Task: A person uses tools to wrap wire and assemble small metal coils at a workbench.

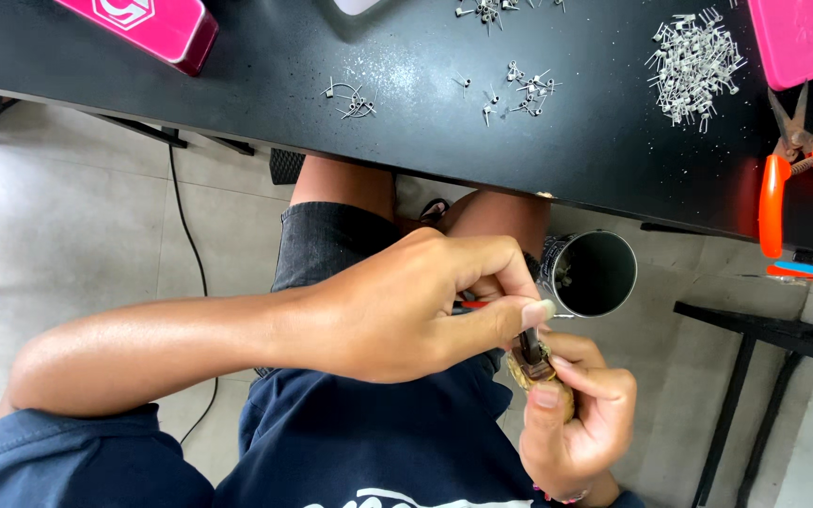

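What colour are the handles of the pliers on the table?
Orange, on the pliers; clearest in the head view.

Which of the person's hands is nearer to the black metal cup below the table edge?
Left. The left hand has its fingertips just beside the black metal cup. The right hand is lower, below the cup, holding a small brown tool.

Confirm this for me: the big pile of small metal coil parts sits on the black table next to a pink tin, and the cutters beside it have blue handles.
Not quite. In the head view the cutters have orange handles, not blue. The rest holds: the pile of small metal coil parts lies on the black table next to the pink tin.
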